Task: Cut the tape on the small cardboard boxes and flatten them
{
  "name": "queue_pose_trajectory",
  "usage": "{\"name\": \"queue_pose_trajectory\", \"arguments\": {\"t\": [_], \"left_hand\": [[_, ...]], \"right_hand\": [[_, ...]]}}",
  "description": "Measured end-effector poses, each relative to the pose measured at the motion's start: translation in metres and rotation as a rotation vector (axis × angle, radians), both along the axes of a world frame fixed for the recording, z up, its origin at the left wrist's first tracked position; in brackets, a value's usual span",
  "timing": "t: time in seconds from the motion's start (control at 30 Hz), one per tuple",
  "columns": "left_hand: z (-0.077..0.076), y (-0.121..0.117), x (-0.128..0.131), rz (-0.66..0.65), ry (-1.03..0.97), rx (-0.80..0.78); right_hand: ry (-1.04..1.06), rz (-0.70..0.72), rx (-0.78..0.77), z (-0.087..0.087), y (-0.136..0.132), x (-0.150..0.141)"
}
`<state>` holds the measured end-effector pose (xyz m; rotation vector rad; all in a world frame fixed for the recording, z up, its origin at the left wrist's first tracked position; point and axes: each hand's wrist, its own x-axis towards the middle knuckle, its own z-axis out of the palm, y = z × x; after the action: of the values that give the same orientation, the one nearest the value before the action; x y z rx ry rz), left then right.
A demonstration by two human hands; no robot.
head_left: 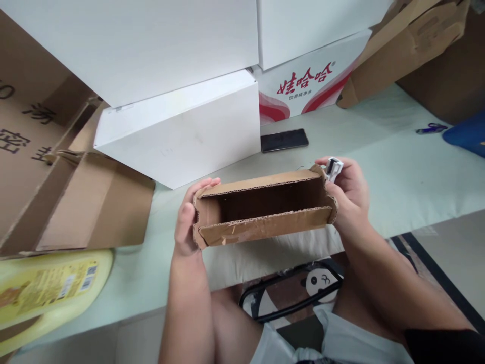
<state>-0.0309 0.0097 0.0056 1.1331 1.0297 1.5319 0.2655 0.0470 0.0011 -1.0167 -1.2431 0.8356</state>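
A narrow, open-topped cardboard box [265, 222] is held over the table's front edge, its opening turned toward me. Its rim is rough and torn, and the inside is dark. My left hand [187, 217] is closed around the box's left end, fingers along the outer side. At the right end, my right hand [350, 194] is closed with its thumb near the box's edge. That hand also grips a small white plastic piece [334, 169] with a dark slot, whose kind I cannot make out. Beyond the box, a black phone [285, 140] lies flat on the table.
White boxes [182, 136] and a printed carton [303, 91] stand along the back of the cloth-covered table [397, 167]. Open cardboard boxes [94, 202] and a yellow jug [56, 288] are at left. A blue object [468, 134] sits at right near a purple item [432, 129].
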Motion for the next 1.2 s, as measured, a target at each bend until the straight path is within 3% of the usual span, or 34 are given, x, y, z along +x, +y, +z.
{"name": "queue_pose_trajectory", "arguments": {"t": [0.23,0.43,0.87,1.2], "left_hand": [[0.005,0.003,0.002,0.162,0.041,0.194],[0.009,0.002,0.002,0.092,0.035,0.129],[0.01,0.001,0.005,0.082,0.027,0.115],[0.012,0.003,0.005,0.062,0.007,0.105]], "right_hand": [[0.062,-0.011,-0.006,0.001,0.001,-0.001],[0.064,0.001,-0.011,-0.001,0.001,0.0],[0.059,0.043,-0.077,-0.002,0.004,0.001],[0.1,0.038,-0.027,-0.002,0.003,-0.001]]}}
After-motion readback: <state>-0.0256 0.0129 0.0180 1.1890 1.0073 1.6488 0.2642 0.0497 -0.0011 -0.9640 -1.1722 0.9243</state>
